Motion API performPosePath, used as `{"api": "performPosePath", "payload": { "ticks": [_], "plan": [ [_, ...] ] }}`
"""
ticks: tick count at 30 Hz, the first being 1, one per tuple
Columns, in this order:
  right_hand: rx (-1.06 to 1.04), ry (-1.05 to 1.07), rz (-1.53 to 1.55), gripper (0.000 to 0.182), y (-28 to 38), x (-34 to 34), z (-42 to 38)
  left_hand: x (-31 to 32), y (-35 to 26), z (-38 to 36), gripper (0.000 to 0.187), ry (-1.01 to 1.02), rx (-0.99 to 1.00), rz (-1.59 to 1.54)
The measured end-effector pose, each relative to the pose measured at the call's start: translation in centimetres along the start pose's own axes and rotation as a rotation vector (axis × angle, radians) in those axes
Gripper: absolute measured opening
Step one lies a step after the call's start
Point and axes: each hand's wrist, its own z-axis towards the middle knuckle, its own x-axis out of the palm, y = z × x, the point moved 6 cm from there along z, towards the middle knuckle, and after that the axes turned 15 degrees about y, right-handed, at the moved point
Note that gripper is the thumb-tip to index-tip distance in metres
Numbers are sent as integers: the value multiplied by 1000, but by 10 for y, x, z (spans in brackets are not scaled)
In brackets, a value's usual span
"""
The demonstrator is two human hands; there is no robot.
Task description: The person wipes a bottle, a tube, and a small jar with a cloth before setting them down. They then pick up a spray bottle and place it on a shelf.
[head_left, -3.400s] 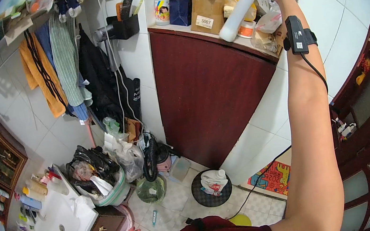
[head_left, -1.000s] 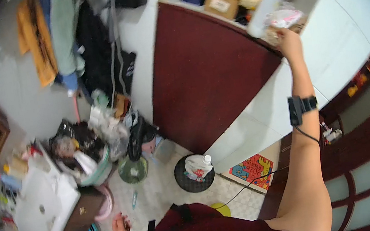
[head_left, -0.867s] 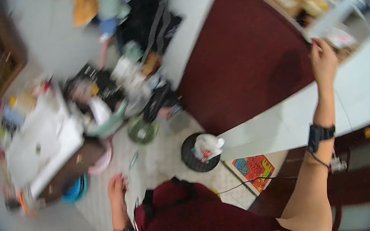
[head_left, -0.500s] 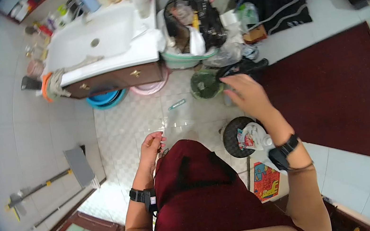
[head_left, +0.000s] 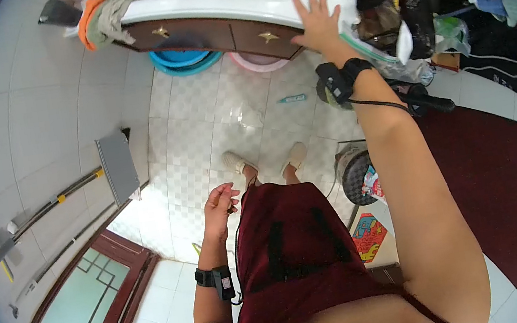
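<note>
My right hand (head_left: 320, 24) reaches forward with its fingers spread over the front edge of the white sink counter (head_left: 274, 0). It holds nothing. Under it is the dark brown cabinet front (head_left: 196, 32) with star-shaped gold handles. My left hand (head_left: 219, 209) hangs beside my dark red garment (head_left: 302, 228), its fingers curled and pressed together. A small dark spot shows by its fingertips, too little to name. On the tiled floor ahead lies a slim teal tube-like item (head_left: 292, 98).
Blue basins (head_left: 187, 64) and a pink basin (head_left: 257, 61) sit under the cabinet. A black bag (head_left: 392, 1) stands right of the counter. A round dark-topped stool (head_left: 356, 177) is near my right side. A grey flat mop (head_left: 118, 169) leans at the left wall.
My right hand has moved from above the green bin forward and left onto the counter edge. My view has shifted closer to the sink. The left hand stays curled at my side.
</note>
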Motion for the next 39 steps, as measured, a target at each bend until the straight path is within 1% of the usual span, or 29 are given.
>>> {"api": "performPosePath", "payload": {
  "ticks": [2, 4, 7, 10, 11, 14, 22, 27, 33, 35, 38, 39],
  "plan": [
    [80, 10, -32, 96, 0, 2, 13, -19, -2, 6, 30, -16, -19, -16],
    [88, -12, -95, 88, -1, 5, 17, -37, -8, 10, 31, -25, -39, -37],
    [102, -14, -70, 83, 5, 3, 17, -57, -26, 23, 33, -17, -41, -59],
    [106, -61, -96, 83, 7, 4, 18, -76, -45, 36, 32, 6, -2, -46],
    [98, -70, -101, 87, 6, 5, 19, -82, -51, 40, 32, -1, 2, -36],
    [112, -48, -93, 89, 10, 2, 19, -98, -62, 49, 31, -4, 6, -51],
    [113, -34, -111, 90, 12, -1, 21, -108, -83, 64, 31, 17, 8, -67],
    [128, -17, -117, 91, 15, -3, 20, -130, -85, 46, 32, -27, 17, -83],
    [85, -48, -110, 87, 20, -4, 17, -185, -70, 4, 31, -226, 90, -137],
    [82, -67, -129, 88, 16, -2, 18, -188, -68, -4, 31, -260, 116, -164],
    [78, -66, -131, 88, 16, -2, 17, -183, -64, -6, 31, -258, 136, -186],
    [79, -73, -145, 91, 16, -3, 17, -180, -63, -4, 31, -243, 139, -183]
  ]
}}
